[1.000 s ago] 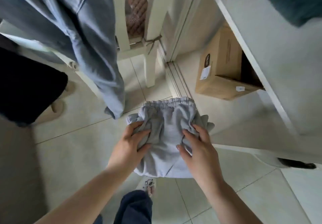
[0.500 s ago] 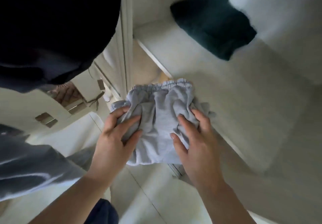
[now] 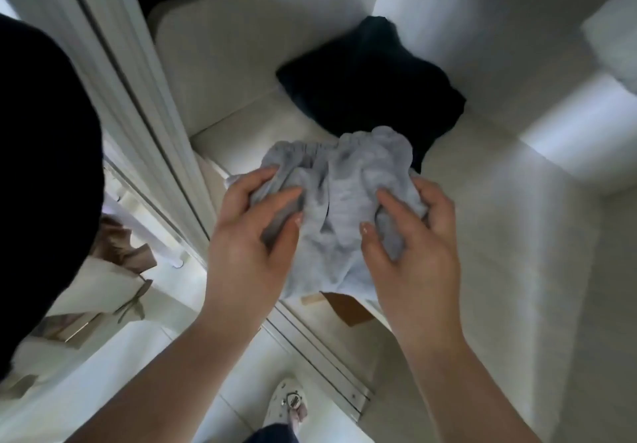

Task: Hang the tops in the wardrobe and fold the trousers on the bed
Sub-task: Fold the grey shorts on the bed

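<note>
Head view: one pair of light grey trousers (image 3: 339,201), folded into a thick bunched bundle, elastic gathered waistband on the far edge, soft sweat fabric with heavy creases. The bundle is held up over the near edge of a white wardrobe shelf (image 3: 482,235); cannot tell if it touches the shelf. Left hand (image 3: 251,235) grips the bundle's left side, fingers curled into the cloth, thumb on top. Right hand (image 3: 410,232) grips the right side, fingers dug into the folds, thumb pressed on top near the middle. Both forearms bare, reaching in from the near edge. One dark folded garment (image 3: 372,80) lies on the shelf just beyond the grey bundle, its near corner partly hidden by the waistband. One black garment (image 3: 41,184) fills the left edge. Sliding door track (image 3: 320,349) runs below the shelf. One slippered foot (image 3: 289,404) on the pale floor, near centre.
</note>
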`<state>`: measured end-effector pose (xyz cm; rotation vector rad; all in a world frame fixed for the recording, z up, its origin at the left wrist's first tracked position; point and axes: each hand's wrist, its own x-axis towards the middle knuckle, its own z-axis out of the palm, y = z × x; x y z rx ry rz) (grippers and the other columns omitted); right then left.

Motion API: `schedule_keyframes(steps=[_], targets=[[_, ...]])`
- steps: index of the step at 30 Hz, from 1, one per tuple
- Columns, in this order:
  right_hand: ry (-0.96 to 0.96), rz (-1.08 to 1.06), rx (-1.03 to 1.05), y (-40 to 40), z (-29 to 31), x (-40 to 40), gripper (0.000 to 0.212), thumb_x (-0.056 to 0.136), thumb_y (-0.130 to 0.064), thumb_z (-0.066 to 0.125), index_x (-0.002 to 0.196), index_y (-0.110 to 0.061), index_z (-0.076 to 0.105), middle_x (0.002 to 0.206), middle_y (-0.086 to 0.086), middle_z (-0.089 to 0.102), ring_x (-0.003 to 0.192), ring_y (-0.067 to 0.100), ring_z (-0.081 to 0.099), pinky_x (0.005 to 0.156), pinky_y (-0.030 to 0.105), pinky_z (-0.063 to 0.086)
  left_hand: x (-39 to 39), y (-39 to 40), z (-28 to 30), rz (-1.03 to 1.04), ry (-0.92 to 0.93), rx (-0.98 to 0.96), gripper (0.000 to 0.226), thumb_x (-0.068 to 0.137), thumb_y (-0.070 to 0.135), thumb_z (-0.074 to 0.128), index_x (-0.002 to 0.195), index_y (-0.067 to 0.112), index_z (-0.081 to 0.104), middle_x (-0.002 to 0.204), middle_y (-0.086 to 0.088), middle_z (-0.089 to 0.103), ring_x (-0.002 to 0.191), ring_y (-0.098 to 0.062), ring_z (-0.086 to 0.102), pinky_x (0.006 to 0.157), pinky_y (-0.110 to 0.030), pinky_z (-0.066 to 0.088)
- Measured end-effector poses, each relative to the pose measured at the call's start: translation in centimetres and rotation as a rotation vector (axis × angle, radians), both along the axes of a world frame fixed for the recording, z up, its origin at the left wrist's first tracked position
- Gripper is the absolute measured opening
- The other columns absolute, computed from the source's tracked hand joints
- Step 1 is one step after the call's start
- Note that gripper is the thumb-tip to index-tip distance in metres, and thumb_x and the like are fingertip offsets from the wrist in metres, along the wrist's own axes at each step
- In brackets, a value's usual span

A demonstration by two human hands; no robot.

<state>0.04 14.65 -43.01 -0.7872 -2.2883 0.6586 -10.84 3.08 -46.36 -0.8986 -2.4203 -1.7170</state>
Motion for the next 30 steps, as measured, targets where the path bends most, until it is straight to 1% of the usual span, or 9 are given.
schedule_keyframes(steps=[3,8,11,13,15,19,22,26,30], targets=[[0.031,-0.005,0.017,3.7,0.4,-2.7,0.038,0.082,-0.018,0.067,0.118,-0.004,0.065,0.137,0.015,0.043,0.12,0.025,0.051,0.102,0.038,0.044,-2.9,4.5,0.6,0.045,0.051,0.036,0.026,0.085,0.013,0.064,0.111,0.016,0.069,0.127,0.008,0.047,0.117,0.004,0.045,0.101,-0.008,0.034],[0.047,-0.024,0.096,11.2,2.2,-7.6,0.035,0.08,-0.017,0.068,0.113,-0.007,0.068,0.135,0.018,0.045,0.12,0.021,0.048,0.099,0.013,0.033,-8.2,12.6,2.5,0.078,0.036,0.088,0.025,0.085,0.008,0.064,0.109,0.01,0.07,0.126,-0.004,0.053,0.116,-0.012,0.052,0.099,-0.017,0.041],[-0.042,-0.057,0.173,15.7,3.9,-9.9,0.034,0.084,-0.022,0.063,0.116,-0.012,0.067,0.138,0.016,0.043,0.128,0.024,0.042,0.097,0.008,0.027,-10.6,16.6,4.4,0.036,0.14,0.053,0.026,0.085,0.01,0.062,0.11,0.01,0.07,0.124,-0.006,0.054,0.115,-0.013,0.052,0.095,-0.01,0.037],[-0.051,-0.054,0.206,18.9,5.1,-11.1,0.032,0.086,-0.021,0.061,0.115,-0.009,0.067,0.137,0.018,0.043,0.13,0.024,0.04,0.094,-0.001,0.018,-12.5,19.1,5.9,-0.019,0.23,0.035,0.027,0.087,0.009,0.061,0.112,0.009,0.07,0.125,-0.01,0.054,0.118,-0.016,0.051,0.098,-0.014,0.037],[-0.055,-0.05,0.258,22.0,6.3,-12.0,0.031,0.088,-0.022,0.058,0.114,-0.006,0.066,0.136,0.018,0.046,0.13,0.025,0.038,0.095,0.001,0.018,-14.6,21.7,7.5,-0.079,0.347,0.03,0.027,0.087,0.008,0.06,0.113,0.007,0.069,0.127,-0.014,0.053,0.12,-0.017,0.049,0.102,-0.018,0.037],[0.027,-0.09,0.281,27.0,6.6,-12.8,0.032,0.086,-0.021,0.056,0.114,-0.009,0.067,0.129,0.017,0.053,0.124,0.028,0.043,0.093,0.011,0.028,-19.1,26.0,8.6,-0.189,0.612,0.054,0.028,0.088,0.007,0.058,0.115,0.004,0.067,0.127,-0.017,0.049,0.122,-0.02,0.044,0.106,-0.02,0.032],[-0.103,-0.125,0.117,28.6,3.3,-13.0,0.038,0.084,-0.012,0.057,0.122,-0.009,0.063,0.124,0.022,0.055,0.116,0.032,0.047,0.092,0.024,0.034,-22.4,27.9,6.1,-0.301,0.562,-0.177,0.031,0.094,0.009,0.053,0.123,0.005,0.062,0.134,-0.021,0.049,0.128,-0.027,0.045,0.108,-0.021,0.029],[-0.248,-0.134,-0.287,29.0,-2.5,-12.7,0.04,0.085,-0.008,0.061,0.125,-0.007,0.061,0.128,0.018,0.057,0.116,0.03,0.053,0.093,0.025,0.038,-25.8,28.2,0.9,-0.443,0.34,-0.662,0.03,0.096,0.007,0.05,0.124,0.004,0.062,0.139,-0.015,0.05,0.129,-0.029,0.046,0.106,-0.025,0.028],[-0.205,-0.162,-0.468,28.2,-4.7,-12.2,0.04,0.089,-0.016,0.062,0.128,-0.009,0.059,0.134,0.008,0.055,0.123,0.02,0.051,0.097,0.024,0.039,-26.0,27.6,-1.0,-0.397,0.366,-0.812,0.03,0.096,0.014,0.052,0.123,0.011,0.064,0.14,-0.015,0.048,0.128,-0.032,0.045,0.102,-0.032,0.033]])
